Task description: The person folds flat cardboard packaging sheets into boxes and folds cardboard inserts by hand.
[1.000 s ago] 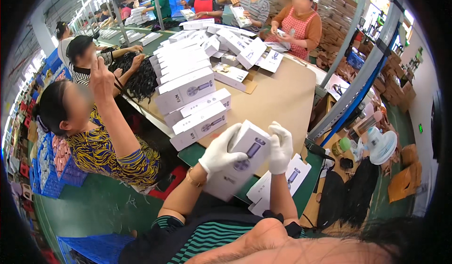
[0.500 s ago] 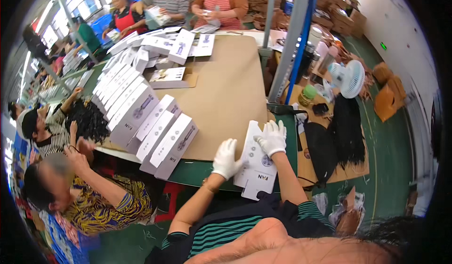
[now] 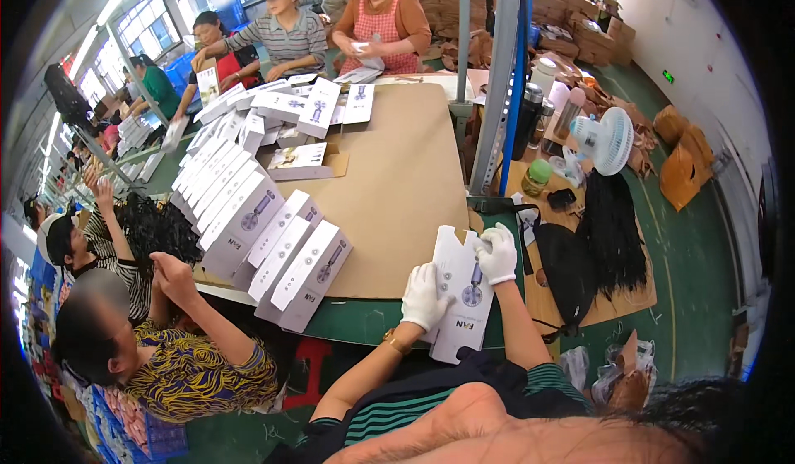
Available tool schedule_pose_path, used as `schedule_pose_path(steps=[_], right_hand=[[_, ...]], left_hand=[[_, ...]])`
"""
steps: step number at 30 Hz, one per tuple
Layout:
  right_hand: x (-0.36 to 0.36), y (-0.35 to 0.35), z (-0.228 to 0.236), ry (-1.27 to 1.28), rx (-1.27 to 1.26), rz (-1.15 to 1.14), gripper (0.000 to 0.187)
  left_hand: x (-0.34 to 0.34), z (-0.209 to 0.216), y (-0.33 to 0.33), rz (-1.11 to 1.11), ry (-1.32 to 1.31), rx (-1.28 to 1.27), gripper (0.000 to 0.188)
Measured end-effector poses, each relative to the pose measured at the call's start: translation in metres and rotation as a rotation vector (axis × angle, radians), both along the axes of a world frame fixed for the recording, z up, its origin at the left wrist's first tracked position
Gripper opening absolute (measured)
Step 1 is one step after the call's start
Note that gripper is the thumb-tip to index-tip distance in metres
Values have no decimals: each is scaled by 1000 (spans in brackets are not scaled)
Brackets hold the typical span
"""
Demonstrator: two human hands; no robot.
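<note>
A white carton [image 3: 460,298] with a fan picture lies at the table's front edge, close to my body, its far end notched. My left hand [image 3: 426,298], in a white glove, grips the carton's left edge with the thumb over its face. My right hand [image 3: 498,255], gloved too, has its fingers curled at the upper right edge. To the left, several similar cartons [image 3: 310,278] lean in a row, their printed sides toward me.
A brown board [image 3: 397,174] covers the green table. More cartons [image 3: 319,104] are heaped at the far left. A metal post [image 3: 497,91] rises at right, near a fan [image 3: 609,141] and black straps [image 3: 614,232]. A co-worker in a patterned shirt [image 3: 195,369] sits at left; others work across the table.
My right hand has gone from flat on the carton to curled at its upper edge. My left hand has shifted right onto the carton's left edge. The near end flap no longer shows.
</note>
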State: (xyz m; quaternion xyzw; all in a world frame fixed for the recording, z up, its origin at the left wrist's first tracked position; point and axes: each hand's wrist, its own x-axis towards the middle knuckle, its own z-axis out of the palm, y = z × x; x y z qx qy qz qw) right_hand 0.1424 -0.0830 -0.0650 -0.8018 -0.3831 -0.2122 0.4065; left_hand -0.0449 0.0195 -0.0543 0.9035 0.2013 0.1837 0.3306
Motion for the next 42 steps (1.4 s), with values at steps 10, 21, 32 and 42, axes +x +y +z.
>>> schedule_pose_path(steps=[10, 21, 32, 42], right_hand=[[-88, 44, 173, -204, 319, 461, 26], [-161, 87, 152, 745, 596, 968, 27], [-140, 80, 149, 835, 533, 1051, 62], [-141, 85, 117, 908, 295, 1097, 33]], left_hand=[[-37, 112, 14, 55, -399, -535, 38], [-80, 154, 24, 400, -952, -399, 28], [-101, 129, 47, 298, -651, 173, 58], [-107, 120, 62, 262, -702, -769, 12]])
